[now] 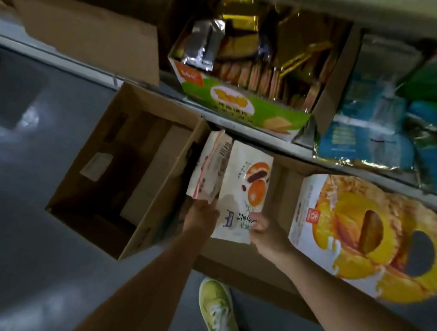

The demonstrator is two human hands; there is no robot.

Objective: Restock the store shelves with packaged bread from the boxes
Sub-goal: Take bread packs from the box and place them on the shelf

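both forearms are bare from the bottom edge of the view up to the wrists, with no sleeve or cuff showing. the left hand [201,214] and right hand [264,233] seem to carry no glove, ring or watch, though the picture is soft. one shoe [219,317] shows: a yellow-green sneaker with pale laces.

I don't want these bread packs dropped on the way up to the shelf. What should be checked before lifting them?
1. Left hand grips the narrow pack: ok.
2. Right hand pinches the white pack: ok.
3. Packs clear of the open cardboard box: ok.
4. Free room on the shelf: not ok; green display box and blue bags fill the near edge.
5. Packs undamaged: cannot tell.
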